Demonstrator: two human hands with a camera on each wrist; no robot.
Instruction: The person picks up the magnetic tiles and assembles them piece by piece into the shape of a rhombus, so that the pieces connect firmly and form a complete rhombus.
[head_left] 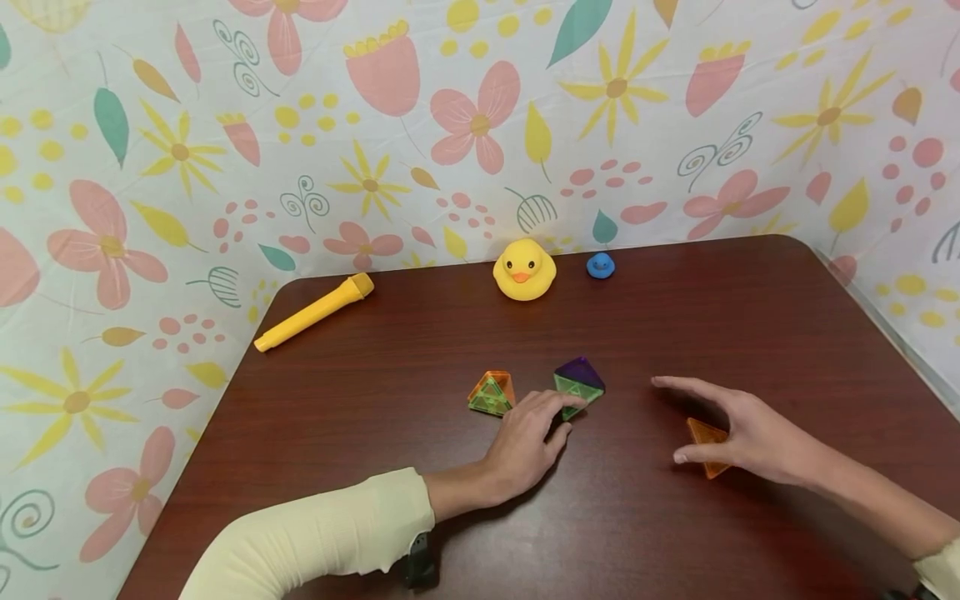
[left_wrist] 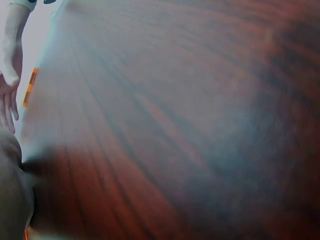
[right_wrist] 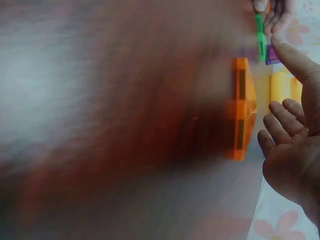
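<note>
My left hand (head_left: 527,442) reaches over the table's middle, index finger stretched across a green translucent triangular tile (head_left: 576,390). A purple triangular tile (head_left: 581,368) adjoins the green one on its far side. By the knuckles lie another green triangular tile (head_left: 491,398) and an orange one (head_left: 501,381), overlapping each other. Farther right, my right hand (head_left: 757,437) has thumb and fingers spread apart, with a separate orange triangular tile (head_left: 707,446) partly hidden beneath it. That orange tile (right_wrist: 241,110) lies on the tabletop beside the right palm in the right wrist view.
A yellow toy microphone (head_left: 313,312) lies at the table's back left. Along the back edge sit a large yellow rubber duck (head_left: 524,270) and a small blue duck (head_left: 600,266). A flower-printed cloth (head_left: 420,183) hangs behind the dark wooden table (head_left: 420,333).
</note>
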